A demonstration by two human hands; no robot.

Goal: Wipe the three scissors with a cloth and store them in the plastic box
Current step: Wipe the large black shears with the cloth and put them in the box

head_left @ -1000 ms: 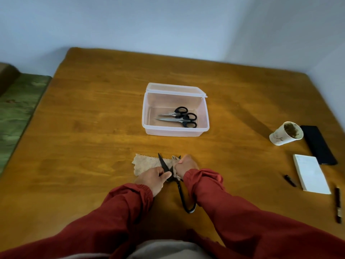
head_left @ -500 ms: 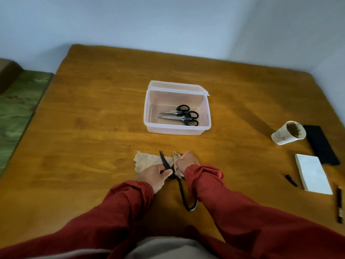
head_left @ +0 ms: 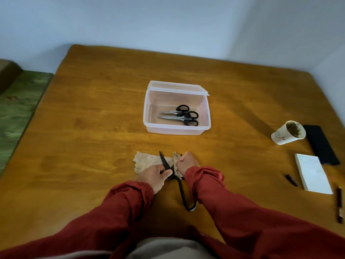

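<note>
Still two scissors (head_left: pixel 175 118) in plastic box (head_left: pixel 175 130)

You get soft, even daylight; a diagonal shadow crosses the bench (head_left: pixel 104 116), whose wide-angle edges bow.

Left hand (head_left: pixel 155 174): back facing up, thumb and fingers pinching the black scissors (head_left: pixel 164 162) near the blade base. Right hand (head_left: pixel 187 162): fingers curled into a fist round the cloth (head_left: pixel 147 160), part of which is bunched inside the grip. The two hands lie just beside each other. Both forearms, in red sleeves (head_left: pixel 224 200), converge from the lower corners toward the fingers.
</note>
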